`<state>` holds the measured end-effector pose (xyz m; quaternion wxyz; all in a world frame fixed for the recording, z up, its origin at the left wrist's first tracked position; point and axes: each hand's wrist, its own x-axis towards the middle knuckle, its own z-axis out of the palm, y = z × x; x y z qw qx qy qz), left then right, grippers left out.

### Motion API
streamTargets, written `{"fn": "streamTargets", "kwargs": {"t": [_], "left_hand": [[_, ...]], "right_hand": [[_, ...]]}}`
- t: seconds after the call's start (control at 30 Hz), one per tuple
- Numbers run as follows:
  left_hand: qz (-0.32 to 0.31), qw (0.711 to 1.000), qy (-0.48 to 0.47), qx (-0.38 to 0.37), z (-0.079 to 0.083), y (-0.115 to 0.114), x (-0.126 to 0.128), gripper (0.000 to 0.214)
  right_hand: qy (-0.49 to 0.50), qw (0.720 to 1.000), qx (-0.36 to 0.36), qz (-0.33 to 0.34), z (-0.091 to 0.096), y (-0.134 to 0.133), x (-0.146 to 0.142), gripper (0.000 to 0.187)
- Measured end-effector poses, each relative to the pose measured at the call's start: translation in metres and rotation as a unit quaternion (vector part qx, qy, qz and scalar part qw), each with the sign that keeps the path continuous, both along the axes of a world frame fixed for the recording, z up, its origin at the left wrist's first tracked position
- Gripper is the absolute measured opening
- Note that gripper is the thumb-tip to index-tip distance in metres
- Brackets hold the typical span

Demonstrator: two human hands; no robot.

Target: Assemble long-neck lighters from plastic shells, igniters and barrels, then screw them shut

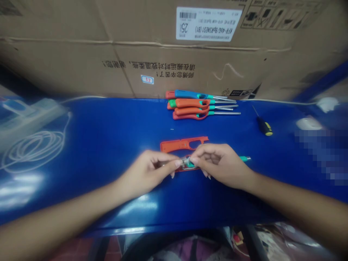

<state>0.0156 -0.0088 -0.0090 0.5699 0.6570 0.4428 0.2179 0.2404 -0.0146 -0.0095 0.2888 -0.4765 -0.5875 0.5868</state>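
Both hands meet over an opened stick lighter [187,164] lying on the blue table [108,145]. My left hand [152,174] pinches its left end, fingers closed on it. My right hand [220,163] grips the right part, fingers curled over the teal inner piece; the teal nozzle tip [244,158] sticks out to the right. Just behind the hands lies a separate orange shell half [183,144], flat on the table.
Several assembled orange and blue lighters [195,105] lie stacked at the back by a large cardboard box [174,54]. A yellow-handled screwdriver [263,125] lies at the right. A white coiled cable [32,145] and power strip [24,116] sit at the left.
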Motion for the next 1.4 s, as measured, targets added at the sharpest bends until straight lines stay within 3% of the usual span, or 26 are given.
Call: {"fn": "streamTargets", "kwargs": {"t": [0.17,0.33,0.57,0.77,0.97,1.23,1.33,1.4], "left_hand": [[-0.009,1.000,0.005,0.007,-0.001,0.000,-0.001,0.036],[-0.020,0.999,0.029,-0.039,0.002,0.002,-0.005,0.039],[-0.075,0.978,0.103,0.167,0.013,0.003,-0.018,0.026],[-0.070,0.973,0.139,0.173,0.010,0.004,-0.020,0.017],[-0.082,0.952,0.144,0.257,0.004,0.002,-0.022,0.012],[-0.086,0.936,0.163,0.301,0.007,0.001,-0.025,0.012],[-0.098,0.932,0.170,0.304,0.009,0.001,-0.028,0.012],[-0.102,0.929,0.176,0.309,0.010,0.000,-0.029,0.013]], "right_hand": [[-0.011,1.000,0.010,0.006,0.001,0.001,-0.001,0.015],[-0.020,1.000,0.003,0.021,0.000,0.003,0.000,0.019],[-0.048,0.996,0.056,0.048,0.000,0.001,0.003,0.018],[-0.044,0.998,0.029,0.040,0.003,0.002,0.005,0.017],[-0.044,0.998,0.015,0.039,0.002,0.002,0.006,0.018],[-0.043,0.998,0.019,0.039,0.002,0.002,0.006,0.018],[-0.042,0.997,0.048,0.043,0.000,0.003,0.008,0.018],[-0.065,0.990,0.123,0.038,-0.002,0.003,0.009,0.016]]}}
